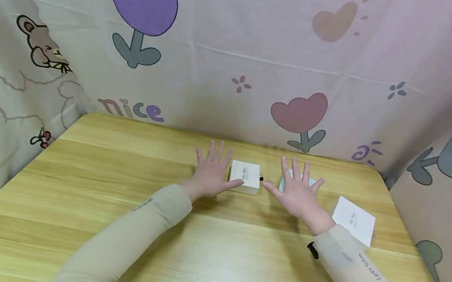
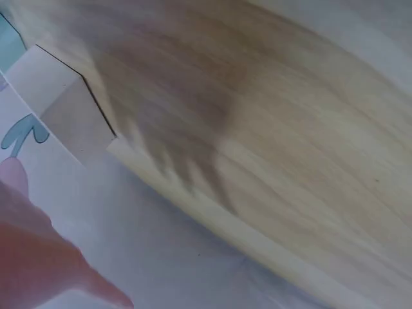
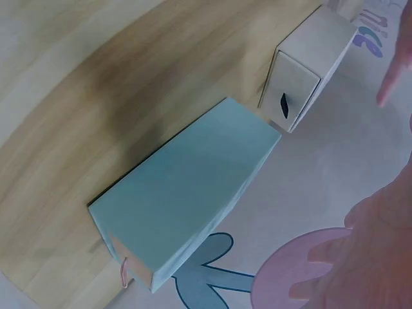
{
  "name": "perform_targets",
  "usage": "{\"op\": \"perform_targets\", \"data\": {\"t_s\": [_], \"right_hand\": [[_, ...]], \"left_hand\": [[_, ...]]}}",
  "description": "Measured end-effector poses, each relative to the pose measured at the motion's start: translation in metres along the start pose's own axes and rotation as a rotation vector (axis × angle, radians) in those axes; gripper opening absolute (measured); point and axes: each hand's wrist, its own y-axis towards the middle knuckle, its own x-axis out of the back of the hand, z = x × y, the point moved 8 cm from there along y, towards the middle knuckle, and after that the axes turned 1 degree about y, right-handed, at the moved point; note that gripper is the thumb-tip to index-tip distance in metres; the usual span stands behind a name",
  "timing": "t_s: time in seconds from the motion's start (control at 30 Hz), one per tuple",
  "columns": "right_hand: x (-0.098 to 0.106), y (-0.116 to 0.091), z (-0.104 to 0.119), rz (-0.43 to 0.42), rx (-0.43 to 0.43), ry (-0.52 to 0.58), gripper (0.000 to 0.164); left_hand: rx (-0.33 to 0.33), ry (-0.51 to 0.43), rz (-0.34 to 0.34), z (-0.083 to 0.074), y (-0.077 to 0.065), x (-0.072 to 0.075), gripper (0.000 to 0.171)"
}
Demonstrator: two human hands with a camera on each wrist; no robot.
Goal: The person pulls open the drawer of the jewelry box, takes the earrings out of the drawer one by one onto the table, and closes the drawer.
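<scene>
A light yellow wooden table [image 1: 90, 180] with streaky grain runs back to a pale printed cloth [image 1: 223, 27] that hangs along its rear and rises at both sides, faintly creased. The cloth carries a large purple tulip [image 1: 150, 2], a pink tulip [image 1: 301, 112], a tan heart [image 1: 334, 21] and, on the left, a brown cartoon animal [image 1: 45, 43]. Three boxes sit toward the back of the table: a small white box [image 1: 249, 170] near the middle with a black tab [image 3: 285, 105], a pale blue box [image 3: 183, 187] with a pink loop [image 3: 124, 273] to its right, and a larger white box [image 1: 355, 221] farther right. The person's left hand [image 1: 210, 176] is spread wide beside the small white box, its thumb overlapping it in the head view; the right hand [image 1: 298, 197] is likewise splayed, partly hiding the pale blue box. Both are empty. Multicoloured letters [image 1: 131, 109] on the cloth read "nice". Both white boxes bear dark script too small to read; lettering on the right sleeve [image 1: 363, 266] begins "Let's", the next word unclear.
</scene>
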Motion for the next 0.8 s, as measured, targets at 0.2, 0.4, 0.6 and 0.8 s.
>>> {"op": "perform_targets", "data": {"t_s": [0.2, 0.4, 0.6, 0.8], "right_hand": [[-0.001, -0.002, -0.001, 0.002, 0.002, -0.013, 0.096], [-0.003, -0.005, -0.002, -0.004, 0.014, -0.008, 0.092], [-0.004, -0.005, -0.005, -0.013, 0.011, -0.021, 0.091], [-0.005, -0.005, -0.005, -0.011, 0.017, -0.025, 0.088]], "left_hand": [[-0.076, -0.006, 0.108, -0.01, 0.009, -0.015, 0.089], [-0.111, -0.079, 0.198, -0.01, 0.012, -0.028, 0.085], [-0.127, -0.101, 0.178, -0.005, 0.01, -0.024, 0.077], [-0.153, -0.089, 0.183, -0.006, 0.008, -0.025, 0.077]]}}
